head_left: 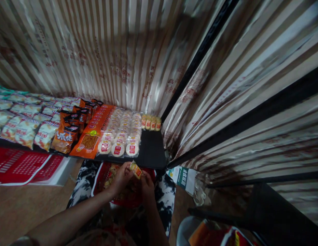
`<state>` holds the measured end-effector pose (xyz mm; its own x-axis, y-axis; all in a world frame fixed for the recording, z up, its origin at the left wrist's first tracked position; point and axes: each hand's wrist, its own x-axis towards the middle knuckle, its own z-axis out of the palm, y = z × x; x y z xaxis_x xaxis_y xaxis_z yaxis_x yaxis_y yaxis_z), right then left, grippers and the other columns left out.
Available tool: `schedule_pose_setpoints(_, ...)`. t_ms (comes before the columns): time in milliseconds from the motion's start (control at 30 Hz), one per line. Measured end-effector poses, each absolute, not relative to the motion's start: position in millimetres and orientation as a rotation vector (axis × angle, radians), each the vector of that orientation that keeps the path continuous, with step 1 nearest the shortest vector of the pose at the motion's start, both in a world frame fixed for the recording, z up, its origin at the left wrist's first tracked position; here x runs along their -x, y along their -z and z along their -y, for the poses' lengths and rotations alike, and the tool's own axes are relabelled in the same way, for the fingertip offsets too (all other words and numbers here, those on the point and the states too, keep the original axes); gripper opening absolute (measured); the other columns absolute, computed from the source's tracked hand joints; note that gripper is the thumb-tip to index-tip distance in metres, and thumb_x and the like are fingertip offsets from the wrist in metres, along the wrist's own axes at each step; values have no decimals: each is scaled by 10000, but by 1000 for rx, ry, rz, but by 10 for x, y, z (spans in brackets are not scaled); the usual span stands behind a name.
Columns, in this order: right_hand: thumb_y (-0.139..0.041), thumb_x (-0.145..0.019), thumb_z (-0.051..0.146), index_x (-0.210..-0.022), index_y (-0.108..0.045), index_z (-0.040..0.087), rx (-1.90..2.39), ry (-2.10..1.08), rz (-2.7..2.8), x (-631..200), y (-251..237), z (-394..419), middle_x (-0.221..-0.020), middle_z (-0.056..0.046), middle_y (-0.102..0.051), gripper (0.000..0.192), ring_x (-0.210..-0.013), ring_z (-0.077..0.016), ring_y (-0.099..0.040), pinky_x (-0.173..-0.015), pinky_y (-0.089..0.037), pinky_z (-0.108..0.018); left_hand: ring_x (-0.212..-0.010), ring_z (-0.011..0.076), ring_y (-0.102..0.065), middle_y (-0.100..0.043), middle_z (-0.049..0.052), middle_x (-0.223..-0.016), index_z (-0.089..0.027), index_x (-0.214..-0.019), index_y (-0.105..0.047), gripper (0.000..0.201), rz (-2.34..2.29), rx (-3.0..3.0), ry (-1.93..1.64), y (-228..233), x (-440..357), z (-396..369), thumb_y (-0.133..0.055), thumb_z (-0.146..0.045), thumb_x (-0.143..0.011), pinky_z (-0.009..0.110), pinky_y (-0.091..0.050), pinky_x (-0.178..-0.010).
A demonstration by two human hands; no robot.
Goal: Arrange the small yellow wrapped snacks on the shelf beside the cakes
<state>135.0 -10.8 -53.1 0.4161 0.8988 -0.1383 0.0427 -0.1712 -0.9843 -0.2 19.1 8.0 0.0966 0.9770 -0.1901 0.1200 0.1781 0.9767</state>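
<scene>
A small wrapped snack, yellowish with an orange-red label, is held between my two hands. My left hand pinches its left end, and my right hand grips its lower right end. Right below my hands a red basket with a white rim rests on my lap, holding several similar small wrapped snacks. On the black shelf ahead, a short row of the same yellowish snacks stands at the back right corner. Left of that row lie rows of round white wrapped crackers.
Further left on the shelf are an orange snack bag, dark orange packets and many white packets. Another red basket sits below left. Black frame bars cross the striped curtain. A grey tub stands lower right.
</scene>
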Motion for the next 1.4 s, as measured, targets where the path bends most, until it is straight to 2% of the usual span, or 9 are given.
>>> schedule_pose_setpoints(100,-556,-717,521,-911,-679,156,1613,-961,942,-1393,549,115,-905,-89,-713,431,-828,-225,-654,-756,-517,-327,-704,153,-615,-644,44,-846,-139,-1044,-536,350,-1309,-1239,-935,-52,-30,-234,-517,-319,-744,265,-498,-643)
schedule_pose_setpoints(200,-491,-774,481,-897,-673,161,1635,-921,1104,-1401,514,138,-879,-81,-713,388,-816,-213,-658,-752,-515,-309,-712,160,-606,-650,63,-879,-132,-1062,-553,366,-1336,-1333,-940,2,-45,-289,-494,-335,-762,284,-498,-670)
schedule_pose_setpoints(300,-440,-828,426,-944,-670,171,1675,-692,1289,-1382,454,164,-929,-90,-700,362,-876,-211,-645,-801,-500,-320,-768,165,-599,-652,81,-957,-135,-1062,-579,358,-1352,-1463,-941,9,-42,-332,-487,-327,-774,297,-486,-742)
schedule_pose_setpoints(400,-457,-841,400,-1033,-653,160,1699,-413,1449,-1373,393,161,-1018,-113,-676,364,-974,-231,-612,-883,-468,-362,-747,157,-592,-651,77,-957,-141,-1087,-584,365,-1345,-1564,-888,-43,-46,-361,-464,-323,-794,287,-479,-738)
schedule_pose_setpoints(567,-458,-871,412,-1047,-644,160,1677,-234,1610,-1396,336,115,-976,-105,-689,359,-930,-221,-629,-833,-491,-342,-814,170,-603,-649,83,-1012,-154,-1085,-589,352,-1351,-1671,-849,-142,-94,-421,-453,-312,-801,290,-476,-780)
schedule_pose_setpoints(700,-507,-843,464,-1092,-614,128,1662,-139,1624,-1413,355,100,-1013,-133,-671,431,-948,-236,-618,-831,-495,-353,-814,168,-610,-649,77,-1049,-175,-1097,-586,351,-1358,-1699,-825,-215,-156,-464,-440,-317,-811,295,-478,-802)
schedule_pose_setpoints(933,-479,-855,489,-1125,-580,135,1719,-142,1525,-1425,363,55,-1040,-156,-656,456,-966,-262,-608,-824,-487,-385,-919,199,-612,-654,82,-1040,-187,-1067,-614,322,-1278,-1737,-871,-328,-276,-520,-467,-304,-805,321,-468,-861)
schedule_pose_setpoints(1267,-464,-844,515,-1157,-540,110,1725,-158,1502,-1567,327,-101,-1037,-169,-645,517,-959,-273,-600,-841,-461,-395,-992,199,-598,-645,84,-1053,-184,-1078,-604,324,-1253,-1788,-858,-413,-441,-662,-422,-307,-840,335,-446,-919)
schedule_pose_setpoints(1400,-428,-854,523,-1116,-560,100,1746,-139,1453,-1557,235,-219,-983,-167,-647,515,-917,-274,-596,-815,-463,-396,-1044,206,-580,-622,107,-1129,-157,-1167,-549,381,-1291,-1736,-862,-392,-505,-735,-422,-290,-834,358,-432,-955)
